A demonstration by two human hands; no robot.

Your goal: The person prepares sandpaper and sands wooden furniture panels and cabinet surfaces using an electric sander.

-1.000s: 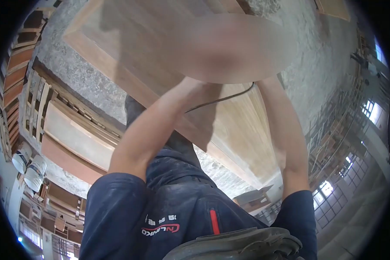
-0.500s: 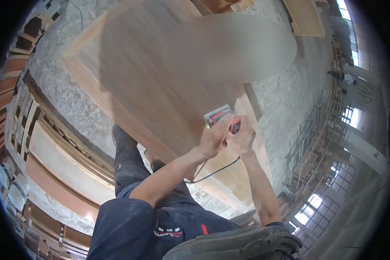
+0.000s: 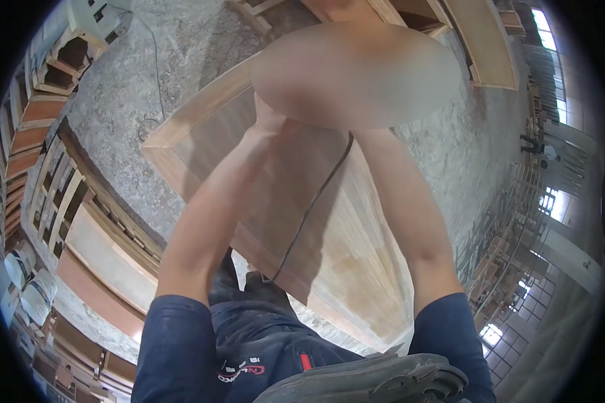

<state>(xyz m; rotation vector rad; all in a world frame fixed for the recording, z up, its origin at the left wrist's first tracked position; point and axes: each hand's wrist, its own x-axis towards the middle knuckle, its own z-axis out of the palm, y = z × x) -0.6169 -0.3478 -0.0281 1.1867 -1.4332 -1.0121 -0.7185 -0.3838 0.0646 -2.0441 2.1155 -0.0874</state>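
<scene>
A large wooden panel (image 3: 343, 242) with a raised frame lies below my arms. Both arms stretch forward over it. Only the back edge of my left hand (image 3: 270, 119) shows, near the panel's far part; its fingers are hidden by a blurred oval. At the same oval my right wrist (image 3: 375, 138) disappears, with the right hand hidden. Whatever the hands hold or touch cannot be seen. A black cable (image 3: 314, 201) runs from the oval down between my forearms, across the panel to its near edge.
Stacked panels and slatted frames (image 3: 104, 248) stand at the left, with white buckets (image 3: 39, 295) beyond. Wooden pieces (image 3: 480, 40) lie at the top right. Racks (image 3: 511, 248) line the right side. Far off at the right is a person (image 3: 543, 149).
Half a second ago both hands held a red sander nearer my body. Now the arms reach farther forward, and the hands and sander are hidden. The cable hangs straighter, and the view has shifted.
</scene>
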